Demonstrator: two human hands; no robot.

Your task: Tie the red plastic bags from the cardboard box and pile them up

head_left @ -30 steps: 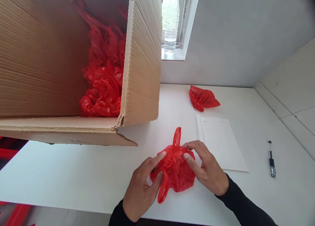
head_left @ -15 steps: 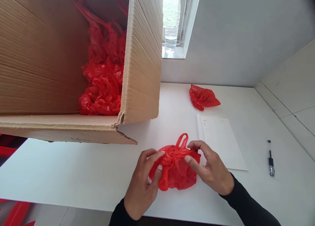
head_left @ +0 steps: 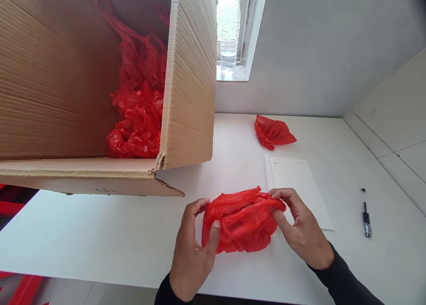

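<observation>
Between my hands, over the white table, is a red plastic bag (head_left: 244,227) with its mouth partly spread. Something dark shows faintly through the opening, too little to name. My left hand (head_left: 196,247) grips the bag's left side, thumb in front and fingers behind. At the right corner, my right hand (head_left: 301,227) pinches the bag's edge between thumb and fingers. Another red plastic bag (head_left: 274,133), bunched and knotted at one end, lies farther back on the table. Just right of the held bag is an open white notebook (head_left: 302,185) with small writing at its top.
A large cardboard box (head_left: 189,96) at the left holds a heap of crumpled red bags (head_left: 140,105). A pen (head_left: 367,220) lies on the white table (head_left: 100,234) at the right, its small dark cap (head_left: 363,190) beyond it. A water bottle (head_left: 229,34) stands on the windowsill.
The knotted gather and raised loop on the held bag have come apart, and its top is now spread wider. My right hand has moved right, pulling the edge outward.
</observation>
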